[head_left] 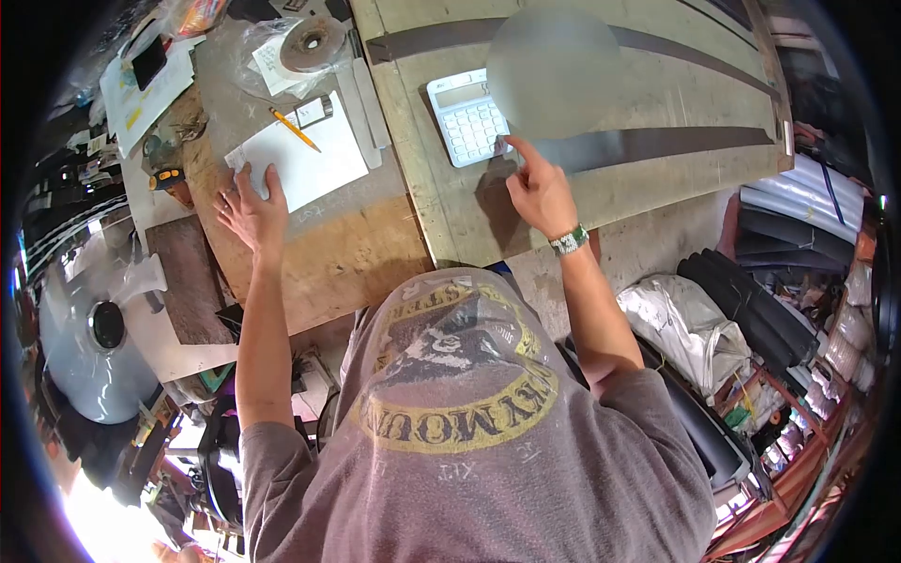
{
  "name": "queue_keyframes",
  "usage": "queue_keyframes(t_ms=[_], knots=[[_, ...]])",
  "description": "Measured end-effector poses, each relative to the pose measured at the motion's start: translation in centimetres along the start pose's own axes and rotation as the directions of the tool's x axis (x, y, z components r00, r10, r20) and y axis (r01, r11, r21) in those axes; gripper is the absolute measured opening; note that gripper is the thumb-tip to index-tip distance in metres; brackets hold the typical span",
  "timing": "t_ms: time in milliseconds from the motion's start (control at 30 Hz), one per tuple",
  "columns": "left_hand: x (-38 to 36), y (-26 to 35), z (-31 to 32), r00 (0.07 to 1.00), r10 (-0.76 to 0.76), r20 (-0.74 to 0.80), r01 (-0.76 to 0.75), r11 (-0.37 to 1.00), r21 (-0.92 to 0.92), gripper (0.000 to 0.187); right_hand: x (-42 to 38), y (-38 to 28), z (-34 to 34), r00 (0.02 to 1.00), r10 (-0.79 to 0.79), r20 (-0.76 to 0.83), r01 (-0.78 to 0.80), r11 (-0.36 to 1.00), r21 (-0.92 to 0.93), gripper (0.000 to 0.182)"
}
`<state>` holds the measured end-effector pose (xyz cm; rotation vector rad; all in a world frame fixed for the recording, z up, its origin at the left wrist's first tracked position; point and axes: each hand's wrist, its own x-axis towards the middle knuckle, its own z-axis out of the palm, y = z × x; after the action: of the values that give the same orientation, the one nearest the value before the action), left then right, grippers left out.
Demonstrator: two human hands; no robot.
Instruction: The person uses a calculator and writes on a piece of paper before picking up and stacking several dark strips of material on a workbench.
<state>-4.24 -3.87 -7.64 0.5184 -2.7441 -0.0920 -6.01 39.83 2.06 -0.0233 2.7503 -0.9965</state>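
My left hand point(251, 208) lies on the workbench with its fingers spread, the fingertips at the near left corner of a white sheet of paper point(328, 174). On that sheet lies a yellow pencil point(295, 129), beside a small black-and-white item point(313, 112) that I cannot make out. My right hand point(544, 192) points with its index finger stretched out and the other fingers curled. That fingertip is at the lower right keys of a white calculator point(465, 122), which rests on the wooden board. The small display shows digits too small to read.
A tape roll point(313, 44) in plastic wrap sits at the back, and a dark phone point(148, 63) lies on papers. Near the left edge is a black-and-yellow tool point(167, 178). Dark strips point(657, 145) cross the board. Black rolls point(751, 305) stand at right.
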Motion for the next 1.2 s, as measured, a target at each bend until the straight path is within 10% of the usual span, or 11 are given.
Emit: queue_keyframes(t_ms=[1200], knots=[[-1.0, 0.3, -2.7, 0.998, 0.055, -0.024, -0.058, 0.981, -0.187, 0.050, -4.8, -0.6, -1.5, 0.998, -0.063, 0.006, 0.062, 0.997, 0.054, 0.053]])
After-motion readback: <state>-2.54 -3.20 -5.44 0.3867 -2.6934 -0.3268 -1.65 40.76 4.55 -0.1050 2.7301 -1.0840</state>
